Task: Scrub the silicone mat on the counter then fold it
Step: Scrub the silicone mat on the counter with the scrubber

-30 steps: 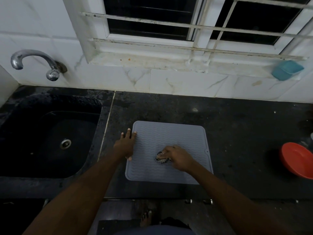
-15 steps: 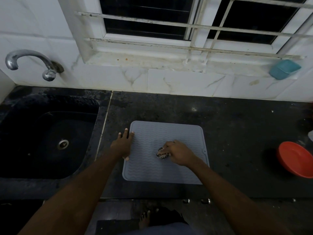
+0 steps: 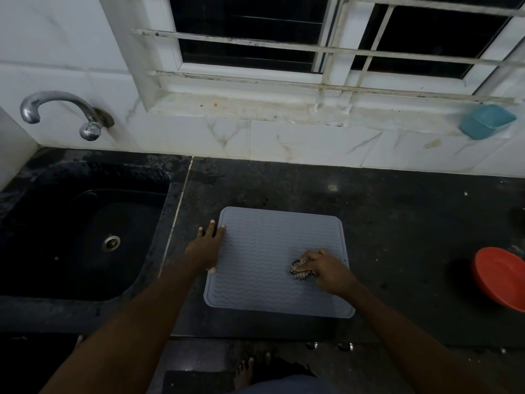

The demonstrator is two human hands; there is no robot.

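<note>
Head view, looking down. Flat on the dark speckled stone tabletop [image 3: 397, 223], toward its near edge and just right of the black inset sink [image 3: 85, 237]: the grey square silicone mat with wavy ridges [image 3: 264, 251]. No fold anywhere; all four rounded corners down.

Left hand [image 3: 206, 248]: released, fingers straight, pressing on the mat's left edge and partly on the tabletop, as if pinning it. Right hand [image 3: 326, 270]: grasping a small dark striped scrubbing pad [image 3: 299, 271] and pressing it onto the right part of the mat, somewhat toward the near side.

Judged from this: in the middle of the scrub. Too dim to tell how much of the surface is clean; no foam or water visible. Left to do: probably more scrubbing, then putting the pad aside, then the whole fold.

Elsewhere: curved metal tap [image 3: 56, 109] on the white tiled wall, far left above the sink. Red round plastic bowl [image 3: 502, 277] at the right end of the tabletop, well apart from the mat. Teal plastic dish [image 3: 487, 120] on the window ledge, far right.
</note>
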